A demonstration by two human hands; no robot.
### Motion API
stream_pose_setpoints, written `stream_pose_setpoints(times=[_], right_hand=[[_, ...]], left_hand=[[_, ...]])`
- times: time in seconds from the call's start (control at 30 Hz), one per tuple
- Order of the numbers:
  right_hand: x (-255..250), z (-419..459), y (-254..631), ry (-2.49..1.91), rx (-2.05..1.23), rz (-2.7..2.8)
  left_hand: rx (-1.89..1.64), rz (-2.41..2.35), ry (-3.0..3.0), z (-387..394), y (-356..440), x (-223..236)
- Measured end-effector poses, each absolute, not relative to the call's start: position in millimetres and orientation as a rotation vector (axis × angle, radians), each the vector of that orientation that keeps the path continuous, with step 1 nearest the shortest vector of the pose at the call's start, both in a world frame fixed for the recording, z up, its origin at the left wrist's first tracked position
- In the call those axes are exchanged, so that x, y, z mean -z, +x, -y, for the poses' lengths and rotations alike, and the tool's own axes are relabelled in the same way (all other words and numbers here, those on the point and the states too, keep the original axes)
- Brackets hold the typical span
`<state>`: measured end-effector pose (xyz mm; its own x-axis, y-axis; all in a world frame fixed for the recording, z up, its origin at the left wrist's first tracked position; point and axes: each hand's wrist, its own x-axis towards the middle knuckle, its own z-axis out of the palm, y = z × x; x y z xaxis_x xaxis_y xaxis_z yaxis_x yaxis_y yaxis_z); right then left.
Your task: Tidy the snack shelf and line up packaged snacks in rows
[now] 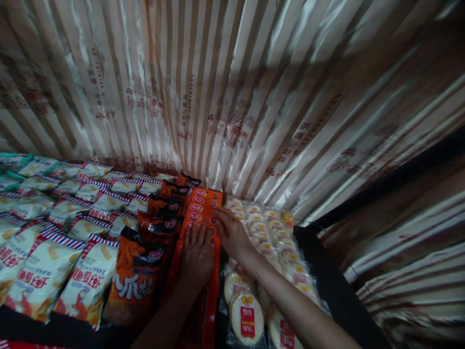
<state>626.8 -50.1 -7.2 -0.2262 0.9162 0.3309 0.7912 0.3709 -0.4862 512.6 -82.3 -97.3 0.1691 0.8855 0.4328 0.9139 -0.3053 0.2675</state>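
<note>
A row of overlapping orange snack packets (205, 199) with repeated oval logos runs down the middle of the display. My left hand (198, 254) lies palm down on these packets with its fingers stretched forward. My right hand (232, 232) is at their right edge, its fingers bent and drawn together on an orange packet. Just left of my left hand stands a file of orange and black snack bags (136, 276). Under my right forearm are clear-wrapped round rice crackers (247, 317), laid in overlapping rows.
White snack bags (85, 278) with striped tops fill the left side in several rows, with teal-edged bags (14, 160) at the far left. A pleated, printed sheet (225, 97) hangs behind the goods. The black display surface (327, 271) shows at the right.
</note>
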Motion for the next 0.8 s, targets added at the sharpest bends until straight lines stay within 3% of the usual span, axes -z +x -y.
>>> stream_pose_setpoints(times=[0.13,0.37,0.8], right_hand=[[13.7,134.8,628.8,-1.364,-0.318,2.061],[75.1,223.6,632.4,-1.387,-0.393,2.042],[56.2,197.1,576.6,-1.704,-0.782,1.356]], left_hand=[[0.667,1.865,-2.435,82.9,510.9,96.1],[0.734,1.821,-2.382,82.6,509.2,93.5],[0.566,1.79,-2.426,86.4,492.9,93.6]])
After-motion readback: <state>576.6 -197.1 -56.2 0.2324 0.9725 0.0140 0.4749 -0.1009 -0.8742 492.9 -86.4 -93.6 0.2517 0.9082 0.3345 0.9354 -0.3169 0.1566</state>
